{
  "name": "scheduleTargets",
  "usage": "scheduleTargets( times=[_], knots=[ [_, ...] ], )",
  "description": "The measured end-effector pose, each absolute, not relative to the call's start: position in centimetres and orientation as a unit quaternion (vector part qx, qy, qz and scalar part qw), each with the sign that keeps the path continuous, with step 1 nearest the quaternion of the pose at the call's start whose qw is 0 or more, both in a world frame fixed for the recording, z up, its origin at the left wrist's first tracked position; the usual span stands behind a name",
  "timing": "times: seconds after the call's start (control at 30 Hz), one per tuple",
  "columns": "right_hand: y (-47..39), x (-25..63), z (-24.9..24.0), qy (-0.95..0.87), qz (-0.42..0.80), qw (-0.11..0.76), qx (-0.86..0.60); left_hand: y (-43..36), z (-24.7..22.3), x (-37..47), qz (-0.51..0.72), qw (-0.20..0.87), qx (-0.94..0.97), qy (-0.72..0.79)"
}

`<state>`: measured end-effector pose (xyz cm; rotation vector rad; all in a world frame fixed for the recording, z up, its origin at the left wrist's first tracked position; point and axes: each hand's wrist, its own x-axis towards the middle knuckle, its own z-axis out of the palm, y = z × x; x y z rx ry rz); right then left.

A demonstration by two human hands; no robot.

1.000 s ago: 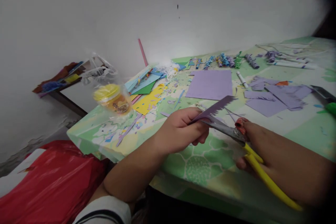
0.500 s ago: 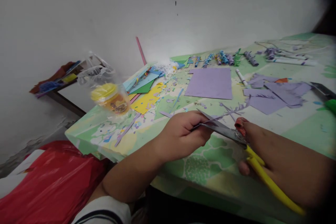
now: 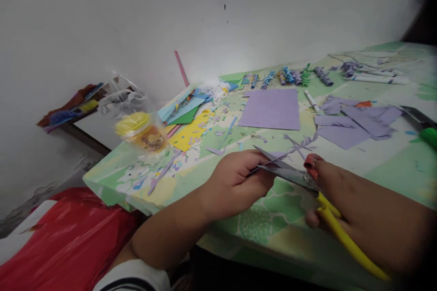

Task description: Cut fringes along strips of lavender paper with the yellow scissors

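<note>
My left hand [image 3: 239, 184] is closed, pinching a narrow purple paper strip [image 3: 300, 146] with a fringed edge that reaches out to the right. In my right hand [image 3: 327, 191] are yellow-handled scissors [image 3: 293, 175]. Their blades stand apart around the strip, tips close to my left fingers. A red covering [image 3: 312, 165] wraps the end of my right thumb. Behind the hands lies a purple paper sheet [image 3: 269, 109]. Purple paper pieces [image 3: 344, 134], some with cut fringes, lie beyond my right hand.
Several small paper rolls [image 3: 288, 75] stand along the wall. White markers [image 3: 373, 79] lie at back right, near a green-handled cutting tool [image 3: 418, 120]. At left are a yellow-lidded cup [image 3: 136, 132] in clear plastic, coloured sheets [image 3: 186, 136], paper scraps, and a red bag [image 3: 78, 236] below the table edge.
The scissor blades have shifted slightly against the strip and remain apart. Both hands keep their hold. The whole view has moved a little.
</note>
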<state>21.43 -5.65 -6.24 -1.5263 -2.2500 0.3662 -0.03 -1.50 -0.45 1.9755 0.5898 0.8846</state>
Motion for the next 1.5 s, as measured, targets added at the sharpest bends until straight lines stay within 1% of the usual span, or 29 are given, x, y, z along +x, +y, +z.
scheduleTargets(
  times=[0.17,0.47,0.67,0.8,0.97,1.17,1.37,1.5],
  knots=[
    [-5.6,21.2,-5.7,-0.805,0.127,0.19,-0.548,-1.5,-0.6,-0.1,0.348,0.455,0.786,0.231],
    [-5.6,20.8,-5.5,-0.793,0.125,0.187,-0.566,-1.2,-1.2,-0.2,0.325,0.65,0.646,0.233],
    [-5.5,21.2,-5.3,-0.793,0.156,0.158,-0.567,-0.8,-0.9,-0.5,0.299,0.713,0.592,0.227],
    [-5.5,21.6,-5.0,-0.782,0.155,0.156,-0.583,-0.7,-0.8,-0.4,0.325,0.689,0.593,0.262],
    [-5.5,21.5,-4.6,-0.774,0.161,0.161,-0.591,-1.1,-0.5,-0.1,0.345,0.589,0.658,0.319],
    [-5.3,21.9,-5.9,-0.782,0.132,0.192,-0.579,-1.6,-0.8,-0.1,0.355,0.533,0.699,0.318],
    [-5.1,22.1,-6.5,-0.793,0.095,0.192,-0.57,-1.8,-1.2,0.2,0.361,0.507,0.715,0.318],
    [-5.2,22.3,-6.8,-0.8,0.086,0.187,-0.563,-2.0,-1.2,0.2,0.359,0.437,0.76,0.321]
  ],
)
